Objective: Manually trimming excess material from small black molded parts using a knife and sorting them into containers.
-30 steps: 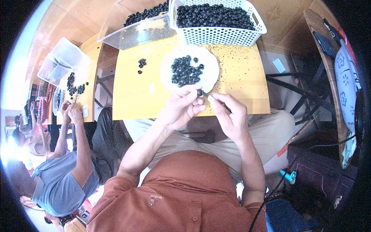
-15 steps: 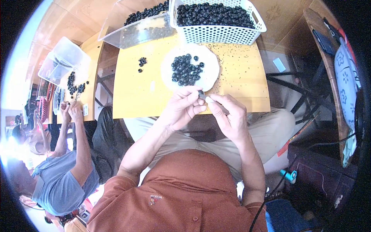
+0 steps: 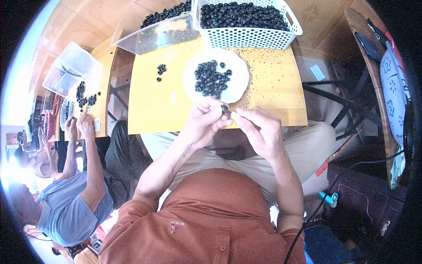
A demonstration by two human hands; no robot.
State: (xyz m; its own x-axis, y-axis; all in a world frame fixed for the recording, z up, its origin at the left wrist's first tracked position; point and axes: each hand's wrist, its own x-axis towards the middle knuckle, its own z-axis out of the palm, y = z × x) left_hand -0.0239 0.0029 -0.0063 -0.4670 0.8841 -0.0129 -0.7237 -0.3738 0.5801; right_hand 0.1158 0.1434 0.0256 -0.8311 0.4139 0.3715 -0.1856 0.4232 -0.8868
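My left hand pinches a small round black bead-like piece between thumb and fingertips, just off the near rim of a white plate. My right hand is closed in a pinch right beside that piece, fingertips almost meeting the left ones. Whatever it holds is too small to make out. On the plate lies a pile of similar black pieces, some showing a hole in the middle. A few more black pieces rest on the yellow table to the left.
A white perforated basket full of black pieces stands at the far edge, beside a clear plastic box with more. Dark specks litter the table's right side. At the left, another person handles black pieces at a separate table. A cable hangs at right.
The black piece in my left fingers has shifted slightly left and shows its dark side more. Both hands stay in nearly the same place. The other person's hands have moved slightly.
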